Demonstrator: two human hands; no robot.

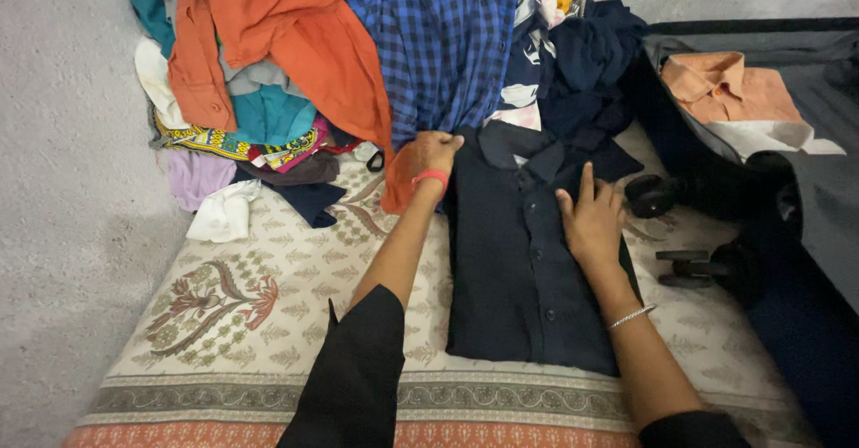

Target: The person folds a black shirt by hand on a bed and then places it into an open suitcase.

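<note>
The dark navy shirt (pixel 519 260) is lying flat and buttoned on the patterned mat (pixel 268 287), its long axis running straight away from the person, collar at the far end toward the heap of clothes (pixel 358 45) and hem nearest the body. The left hand (pixel 434 153) is reaching furthest, its fingers curled at the shirt's left shoulder beside the collar, though whether they are pinching cloth cannot be told. The right hand (pixel 591 220) is lying open and flat on the shirt's right chest, closer in, with the open suitcase (pixel 787 81) just beyond.
</note>
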